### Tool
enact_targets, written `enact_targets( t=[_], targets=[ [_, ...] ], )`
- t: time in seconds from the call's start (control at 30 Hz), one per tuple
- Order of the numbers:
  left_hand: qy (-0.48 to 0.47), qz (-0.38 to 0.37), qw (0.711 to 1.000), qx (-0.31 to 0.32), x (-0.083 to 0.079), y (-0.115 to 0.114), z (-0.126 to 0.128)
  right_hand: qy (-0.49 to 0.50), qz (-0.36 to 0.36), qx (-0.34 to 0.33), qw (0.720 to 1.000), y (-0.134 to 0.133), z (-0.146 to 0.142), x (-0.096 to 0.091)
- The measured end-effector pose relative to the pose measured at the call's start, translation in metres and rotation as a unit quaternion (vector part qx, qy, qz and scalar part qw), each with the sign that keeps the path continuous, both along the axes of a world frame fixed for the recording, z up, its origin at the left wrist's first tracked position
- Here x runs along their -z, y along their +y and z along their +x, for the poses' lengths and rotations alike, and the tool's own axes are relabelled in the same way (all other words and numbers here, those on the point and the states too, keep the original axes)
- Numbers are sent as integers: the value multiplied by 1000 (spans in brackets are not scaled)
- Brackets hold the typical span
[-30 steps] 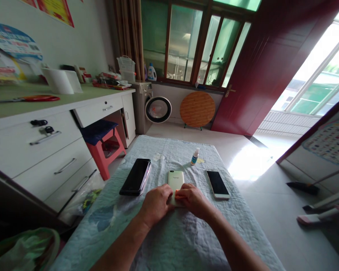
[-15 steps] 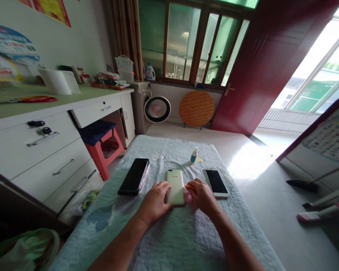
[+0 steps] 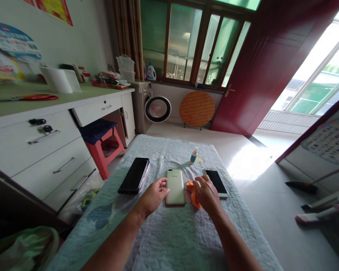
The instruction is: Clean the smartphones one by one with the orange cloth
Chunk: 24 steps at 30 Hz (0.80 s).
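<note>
A pale green phone (image 3: pixel 175 186) lies face down on the quilted cloth (image 3: pixel 169 233) that covers the table. My left hand (image 3: pixel 154 195) rests at the phone's left edge, fingers loosely spread and touching its side. My right hand (image 3: pixel 207 194) sits just right of the phone, closed on an orange cleaning cloth (image 3: pixel 192 192). A white-framed phone (image 3: pixel 217 182) lies screen up beside my right hand. A stack of dark phones (image 3: pixel 135 180) lies to the left. A small spray bottle (image 3: pixel 194 155) stands further back.
White drawers and a counter (image 3: pixel 45 131) run along the left, with a red stool (image 3: pixel 103 148) under it. A washing machine (image 3: pixel 151 105) and a round wooden tabletop (image 3: pixel 197 109) stand at the far wall. A green plastic bag (image 3: pixel 19 248) sits at the bottom left.
My right hand slid off the green phone to its right side, taking the orange cloth along. My left hand moved from on top of the phone to its left edge and opened.
</note>
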State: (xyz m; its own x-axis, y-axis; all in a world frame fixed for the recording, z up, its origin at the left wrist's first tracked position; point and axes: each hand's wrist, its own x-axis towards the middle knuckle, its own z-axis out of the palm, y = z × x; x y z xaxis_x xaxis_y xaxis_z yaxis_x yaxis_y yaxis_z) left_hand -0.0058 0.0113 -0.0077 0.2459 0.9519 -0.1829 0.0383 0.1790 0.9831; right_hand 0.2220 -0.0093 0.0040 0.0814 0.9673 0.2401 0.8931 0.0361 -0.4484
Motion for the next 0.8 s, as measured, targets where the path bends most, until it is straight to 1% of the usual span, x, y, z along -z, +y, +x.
enact_targets(
  t=[0.07,0.13,0.23,0.3,0.33,0.4,0.53,0.6,0.63,0.7,0.73,0.8],
  targets=[
    [-30,-21,999,4,-2,0,0,-11,21,3,1000,-1,-1,-2],
    [-41,-35,999,2,-3,0,-1,-18,22,-23,999,-2,-4,-2],
    [-45,-53,998,0,-6,0,-1,-33,1,-77,996,-4,-9,-1],
    [-43,-58,997,1,-7,-1,-1,-41,-24,-99,994,-4,-11,-1],
    [-41,-59,997,2,-8,-1,-1,-43,-35,-100,993,-5,-12,-1],
    [-39,-59,997,4,-9,-1,-1,-46,-39,-74,995,-4,-12,-3],
    [-41,-61,997,8,-10,-2,0,-99,12,2,995,-2,-12,-8],
    [-41,-62,997,8,-11,-2,0,-123,42,19,991,-3,-16,-10],
    [-41,-63,997,7,-11,-2,0,-126,54,16,990,-4,-20,-11],
    [-40,-65,997,6,-11,-2,0,-115,60,-12,991,-6,-29,-12],
    [-40,-65,997,7,-11,-2,-1,-110,43,-35,992,-8,-35,-12],
    [-42,-65,997,6,-11,-2,-2,-112,-9,-58,992,-11,-46,-11]
  ],
)
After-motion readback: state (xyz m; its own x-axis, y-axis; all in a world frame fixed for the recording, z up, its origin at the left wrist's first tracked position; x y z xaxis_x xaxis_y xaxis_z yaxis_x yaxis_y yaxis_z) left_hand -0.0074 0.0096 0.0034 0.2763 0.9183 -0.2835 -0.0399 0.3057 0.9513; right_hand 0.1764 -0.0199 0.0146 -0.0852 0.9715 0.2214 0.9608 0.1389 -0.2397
